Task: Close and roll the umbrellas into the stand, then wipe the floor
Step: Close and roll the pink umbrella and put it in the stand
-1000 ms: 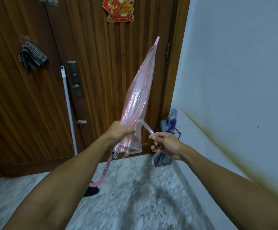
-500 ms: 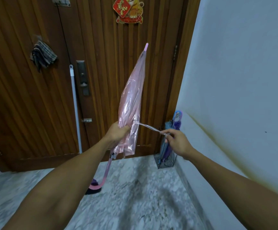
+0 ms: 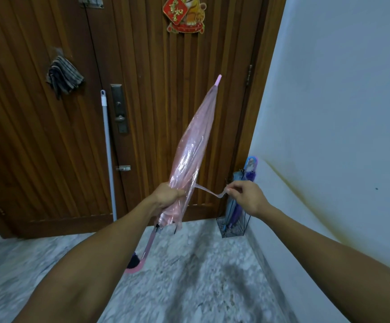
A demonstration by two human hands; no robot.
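Observation:
A closed pink see-through umbrella points up and to the right in front of the wooden door, its curved handle hanging low over the floor. My left hand is wrapped around its folded canopy near the lower end. My right hand pinches the end of the umbrella's thin closing strap, pulled out sideways to the right. In the corner by the wall stands a black wire umbrella stand holding blue and purple umbrellas. The marble floor carries dark wet patches.
A white mop pole leans against the door, its dark head partly hidden behind my left arm. A striped rag hangs from a hook on the door. The white wall closes off the right side.
My right hand has drawn the strap farther out to the right, away from the canopy. The umbrella has tilted a little and the view has shifted slightly.

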